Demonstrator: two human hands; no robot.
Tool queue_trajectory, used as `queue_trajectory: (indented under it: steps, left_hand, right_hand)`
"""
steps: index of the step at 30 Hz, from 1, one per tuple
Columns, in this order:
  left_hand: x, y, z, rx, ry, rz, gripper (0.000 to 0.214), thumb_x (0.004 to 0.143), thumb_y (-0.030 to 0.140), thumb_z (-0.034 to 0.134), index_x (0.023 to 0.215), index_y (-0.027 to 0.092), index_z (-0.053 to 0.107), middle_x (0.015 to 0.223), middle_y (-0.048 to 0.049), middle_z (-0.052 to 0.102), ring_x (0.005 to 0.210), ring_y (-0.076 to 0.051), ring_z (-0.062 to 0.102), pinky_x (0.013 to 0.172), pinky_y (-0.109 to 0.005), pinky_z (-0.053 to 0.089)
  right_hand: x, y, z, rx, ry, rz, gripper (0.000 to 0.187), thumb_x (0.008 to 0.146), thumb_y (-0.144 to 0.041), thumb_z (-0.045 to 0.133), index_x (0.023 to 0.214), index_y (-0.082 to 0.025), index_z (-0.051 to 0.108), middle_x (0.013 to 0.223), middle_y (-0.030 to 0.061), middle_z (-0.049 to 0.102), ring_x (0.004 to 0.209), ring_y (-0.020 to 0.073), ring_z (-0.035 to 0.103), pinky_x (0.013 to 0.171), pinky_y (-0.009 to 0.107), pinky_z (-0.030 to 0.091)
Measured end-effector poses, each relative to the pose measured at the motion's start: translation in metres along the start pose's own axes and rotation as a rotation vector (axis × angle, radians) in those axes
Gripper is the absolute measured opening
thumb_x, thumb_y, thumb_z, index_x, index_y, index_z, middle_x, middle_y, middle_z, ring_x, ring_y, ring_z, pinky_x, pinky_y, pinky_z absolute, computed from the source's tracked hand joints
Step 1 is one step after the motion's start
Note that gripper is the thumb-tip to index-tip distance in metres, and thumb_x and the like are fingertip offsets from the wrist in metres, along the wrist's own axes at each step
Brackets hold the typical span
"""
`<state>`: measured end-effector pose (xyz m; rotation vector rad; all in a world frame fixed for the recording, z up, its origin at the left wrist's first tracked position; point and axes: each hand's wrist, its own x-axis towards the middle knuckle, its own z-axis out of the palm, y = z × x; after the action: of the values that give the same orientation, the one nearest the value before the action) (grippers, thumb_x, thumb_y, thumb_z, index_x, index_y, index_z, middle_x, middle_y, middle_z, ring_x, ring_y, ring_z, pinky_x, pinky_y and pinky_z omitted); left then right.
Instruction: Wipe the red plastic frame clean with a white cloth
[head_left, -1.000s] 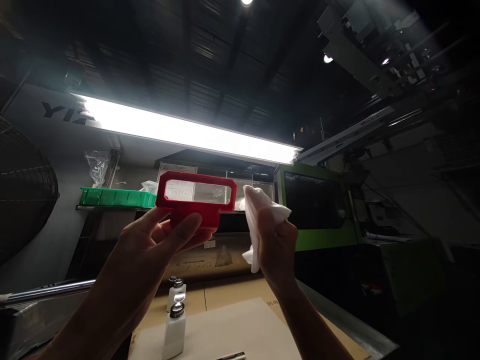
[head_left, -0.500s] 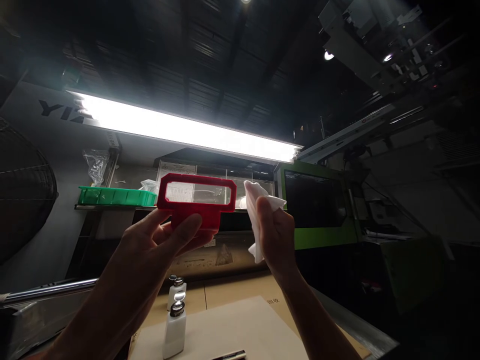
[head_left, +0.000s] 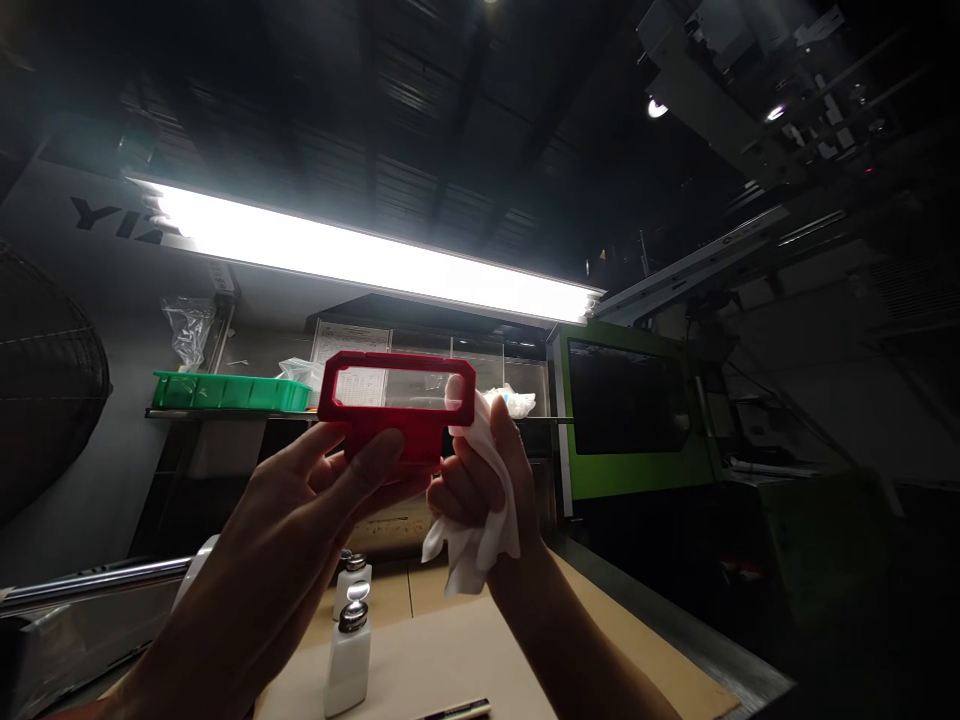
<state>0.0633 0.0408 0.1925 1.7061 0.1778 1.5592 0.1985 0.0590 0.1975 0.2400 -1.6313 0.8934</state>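
Here, I hold the red frame (head_left: pixel 397 405) up against the strip light (head_left: pixel 360 260), well above the bench (head_left: pixel 480 650). My left hand (head_left: pixel 315 490) pinches the frame's lower tab between thumb and fingertips, leaving the clear window (head_left: pixel 390 388) unobstructed. My right hand (head_left: pixel 480 470) is curled around the white cloth (head_left: pixel 476 540), fingers pressed together, with a fold of cloth touching the window's right end, at the frame's inner edge.

Judgement: the step in hand appears to be wiping the window while checking it against the light. To do it well, I would keep the left pinch on the tab only, never on the pane; press the cloth flat with one fingertip; stroke along the window's length; and tilt the frame slightly toward the light so streaks show.

Below, two pump bottles (head_left: pixel 349 640) stand on the bench, and a pen (head_left: pixel 457 710) lies near the lower edge. A green tray (head_left: pixel 225 392) sits on the shelf behind, left of the frame.
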Motion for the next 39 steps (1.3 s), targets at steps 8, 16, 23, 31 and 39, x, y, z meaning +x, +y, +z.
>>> queue_trajectory:
  steps: [8,16,23,31,39]
  left_hand:
    - [-0.001,-0.002,-0.007,0.034,0.048,-0.033,0.030,0.070,0.042,0.072,0.094,0.025,0.066,0.079,0.0021,0.073,0.070,-0.015,0.068,0.060,-0.019,0.054]
    - [-0.001,-0.005,-0.011,0.078,0.054,-0.014,0.029,0.071,0.043,0.071,0.094,0.026,0.066,0.080,0.0011,0.074,0.073,-0.016,0.069,0.062,-0.019,0.053]
    - [0.000,-0.007,-0.015,0.190,0.123,-0.041,0.036,0.067,0.052,0.070,0.092,0.027,0.066,0.087,0.0003,0.075,0.085,-0.021,0.070,0.077,-0.024,0.055]
    - [0.003,-0.013,-0.017,0.187,0.150,-0.074,0.041,0.063,0.053,0.073,0.096,0.029,0.065,0.083,0.0007,0.075,0.083,-0.021,0.070,0.080,-0.030,0.056]
    - [0.001,-0.006,-0.011,0.163,0.119,-0.082,0.034,0.067,0.050,0.072,0.092,0.027,0.066,0.084,0.0018,0.075,0.079,-0.017,0.070,0.071,-0.021,0.054]
  right_hand:
    - [0.000,0.019,0.009,0.146,-0.040,-0.176,0.067,0.092,-0.043,0.040,0.035,-0.020,0.013,0.024,-0.0081,0.010,0.021,0.0031,0.008,0.022,0.019,0.008]
    - [-0.008,0.019,0.008,0.151,0.233,-0.098,0.058,0.087,-0.045,0.052,0.041,-0.018,0.030,0.031,-0.0103,0.018,0.028,0.0023,0.011,0.028,0.017,0.012]
    - [-0.021,0.000,-0.001,-0.657,0.589,-0.373,0.018,0.081,-0.037,0.062,0.084,-0.021,0.069,0.038,-0.0109,0.031,0.032,0.0041,0.025,0.031,0.017,0.025]
    - [-0.016,-0.026,-0.013,-1.676,0.106,-0.932,0.007,0.080,-0.017,0.064,0.074,-0.015,0.064,0.050,-0.0048,0.052,0.041,0.0069,0.042,0.039,0.022,0.034]
    - [-0.022,-0.035,-0.020,-1.803,-0.103,-0.823,0.032,0.083,-0.027,0.058,0.054,-0.018,0.049,0.044,-0.0049,0.043,0.040,0.0073,0.038,0.041,0.023,0.033]
